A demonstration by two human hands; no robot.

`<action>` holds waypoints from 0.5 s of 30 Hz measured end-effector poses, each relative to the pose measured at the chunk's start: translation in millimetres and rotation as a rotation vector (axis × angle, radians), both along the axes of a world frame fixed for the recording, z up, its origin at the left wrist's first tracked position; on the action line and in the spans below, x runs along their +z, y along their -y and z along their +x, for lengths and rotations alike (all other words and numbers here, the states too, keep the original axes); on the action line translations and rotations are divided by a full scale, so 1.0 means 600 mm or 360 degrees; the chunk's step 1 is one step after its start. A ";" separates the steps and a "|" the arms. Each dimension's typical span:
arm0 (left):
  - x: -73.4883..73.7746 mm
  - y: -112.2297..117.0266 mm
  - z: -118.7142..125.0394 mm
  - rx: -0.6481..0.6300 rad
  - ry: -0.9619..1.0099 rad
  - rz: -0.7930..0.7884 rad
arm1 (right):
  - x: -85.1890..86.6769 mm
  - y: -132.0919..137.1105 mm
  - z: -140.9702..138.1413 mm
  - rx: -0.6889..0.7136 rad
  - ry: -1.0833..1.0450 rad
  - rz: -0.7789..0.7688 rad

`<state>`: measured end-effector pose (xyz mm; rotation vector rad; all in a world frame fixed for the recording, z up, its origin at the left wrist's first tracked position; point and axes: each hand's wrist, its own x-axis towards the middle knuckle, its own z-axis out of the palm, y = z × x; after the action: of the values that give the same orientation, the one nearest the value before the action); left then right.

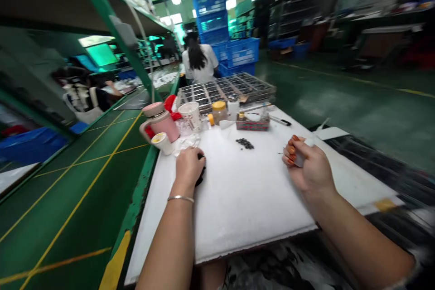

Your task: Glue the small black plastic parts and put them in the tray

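Note:
My left hand rests knuckles-up on the white board, its fingers curled over a small black object that is mostly hidden. A thin bracelet circles that wrist. My right hand hovers at the board's right side, fingers closed round a small whitish tool with a fine tip pointing left. A little heap of small dark parts lies on the board between and beyond the two hands.
At the board's far edge stand a pink mug, a white cup, a yellow-lidded jar, a small white cup and a compartment tray. A green conveyor runs on the left. A person in white stands ahead near blue crates.

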<state>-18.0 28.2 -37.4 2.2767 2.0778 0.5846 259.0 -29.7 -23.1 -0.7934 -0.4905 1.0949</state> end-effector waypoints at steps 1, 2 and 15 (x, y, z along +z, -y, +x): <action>0.001 -0.002 -0.004 -0.0024 0.0013 -0.0017 | 0.002 0.000 0.016 -0.0020 0.0052 0.0005; 0.001 -0.005 -0.008 -0.0031 0.0027 -0.0041 | 0.004 0.000 0.034 -0.0034 0.0126 0.0008; -0.003 -0.029 -0.024 0.0082 0.0069 -0.0246 | -0.006 -0.020 0.104 0.0598 0.2541 -0.0335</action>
<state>-32.2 45.4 -39.5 2.1144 2.0881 0.4527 321.4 -17.9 -27.0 -1.7457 -1.9248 0.6274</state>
